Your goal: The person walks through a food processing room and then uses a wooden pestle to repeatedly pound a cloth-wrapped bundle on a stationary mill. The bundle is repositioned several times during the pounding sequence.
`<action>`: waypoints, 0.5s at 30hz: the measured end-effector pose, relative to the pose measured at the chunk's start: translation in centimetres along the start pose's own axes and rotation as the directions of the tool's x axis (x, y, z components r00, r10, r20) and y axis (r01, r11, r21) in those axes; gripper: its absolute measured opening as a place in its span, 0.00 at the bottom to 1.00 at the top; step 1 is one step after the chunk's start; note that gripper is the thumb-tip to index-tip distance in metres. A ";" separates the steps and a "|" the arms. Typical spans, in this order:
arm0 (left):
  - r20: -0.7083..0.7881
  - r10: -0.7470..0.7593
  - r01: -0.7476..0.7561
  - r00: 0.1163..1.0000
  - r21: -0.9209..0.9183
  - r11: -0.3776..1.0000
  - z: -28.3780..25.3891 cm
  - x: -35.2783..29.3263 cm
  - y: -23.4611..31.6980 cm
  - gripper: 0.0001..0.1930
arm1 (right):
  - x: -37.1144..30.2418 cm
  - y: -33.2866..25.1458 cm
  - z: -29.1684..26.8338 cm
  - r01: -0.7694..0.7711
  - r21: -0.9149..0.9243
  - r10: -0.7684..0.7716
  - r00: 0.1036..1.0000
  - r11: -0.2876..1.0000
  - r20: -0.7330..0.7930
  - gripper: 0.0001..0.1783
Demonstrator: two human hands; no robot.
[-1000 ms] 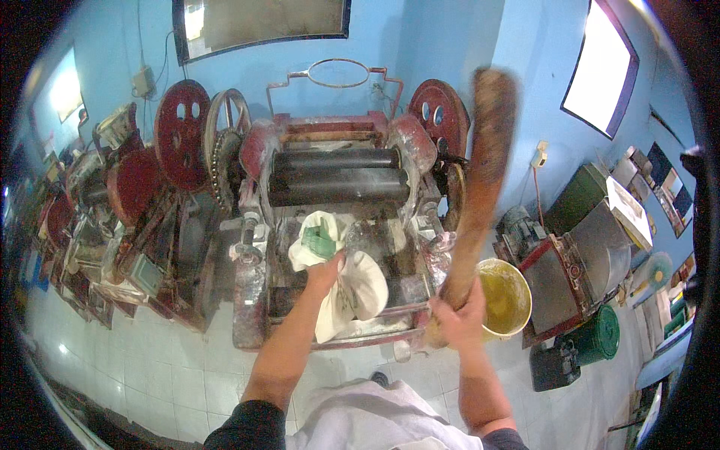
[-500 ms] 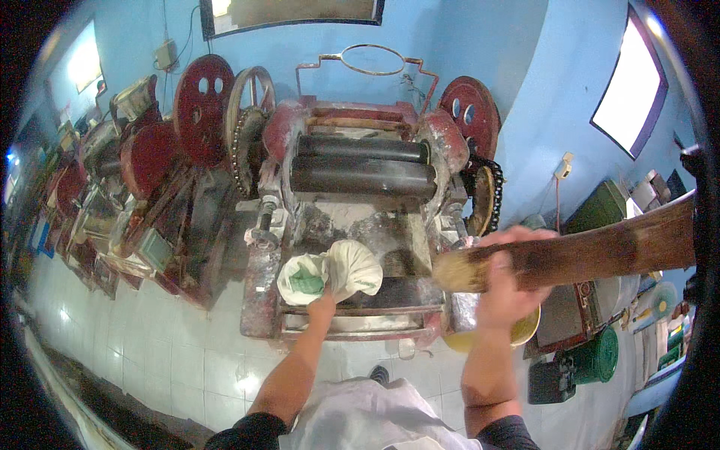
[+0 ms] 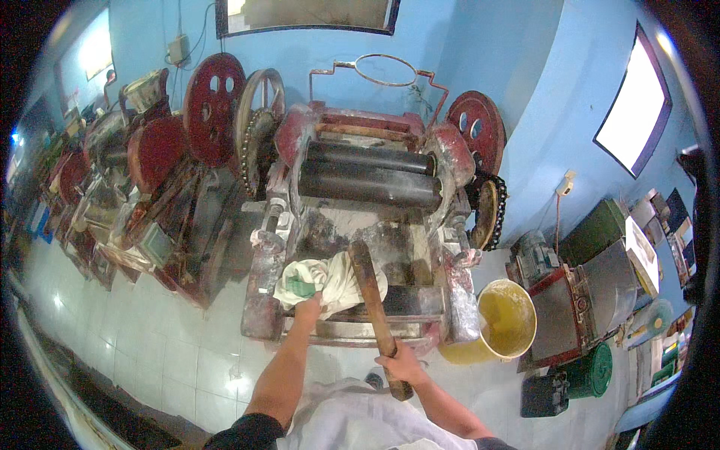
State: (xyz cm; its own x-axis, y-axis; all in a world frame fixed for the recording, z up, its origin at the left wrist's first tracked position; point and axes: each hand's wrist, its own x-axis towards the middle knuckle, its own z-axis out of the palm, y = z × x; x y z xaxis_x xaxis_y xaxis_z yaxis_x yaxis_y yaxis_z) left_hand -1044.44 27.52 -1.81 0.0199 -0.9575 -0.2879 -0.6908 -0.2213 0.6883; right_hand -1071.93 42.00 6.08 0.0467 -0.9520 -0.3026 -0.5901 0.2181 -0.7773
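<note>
Clearly, in the head view, both hands are occupied. By the left hand (image 3: 306, 308), the near edge of a white cloth bundle (image 3: 341, 279) is gripped, with the fingers closed into its folds. By the right hand (image 3: 403, 363), a thick wooden club (image 3: 370, 289) is grasped near its closer end, the fingers wrapped around it. The club is slanted forward and left from that hand, across the right part of the bundle; whether the cloth is touched by it cannot be told.

The bundle is set just beyond the left hand, on the front of a red roller machine (image 3: 259, 315), whose dark rollers (image 3: 367, 186) are placed farther ahead of both hands. The step in hand is judged to be the working of the bundle with the club; for the next move, a firm hold on the cloth and left fingers kept clear of the wood seem called for.

Inside the bundle's folds, a green patch (image 3: 300, 288) is shown, but the rest is hidden. Right of the right hand, a yellow bucket (image 3: 466, 352) is placed, its inner wall smeared with something pale. Farther right, a green bin (image 3: 601, 370) and a black container (image 3: 541, 397) are seen, their contents hidden.
</note>
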 end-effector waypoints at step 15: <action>-0.104 0.094 -0.063 0.990 0.275 0.960 5.8 -1.3 -0.1 0.17 | -3.4 -16.7 -10.8 0.648 0.142 -0.394 0.606 0.748 -0.691 0.35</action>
State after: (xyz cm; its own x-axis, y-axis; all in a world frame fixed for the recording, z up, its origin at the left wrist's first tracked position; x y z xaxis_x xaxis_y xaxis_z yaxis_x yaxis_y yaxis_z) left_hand -1048.57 29.84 -5.42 0.0299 -0.9882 -0.1504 -0.8626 -0.1016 0.4956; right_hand -1070.94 39.27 26.07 -0.2960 -0.8115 0.5038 -0.2967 -0.4232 -0.8561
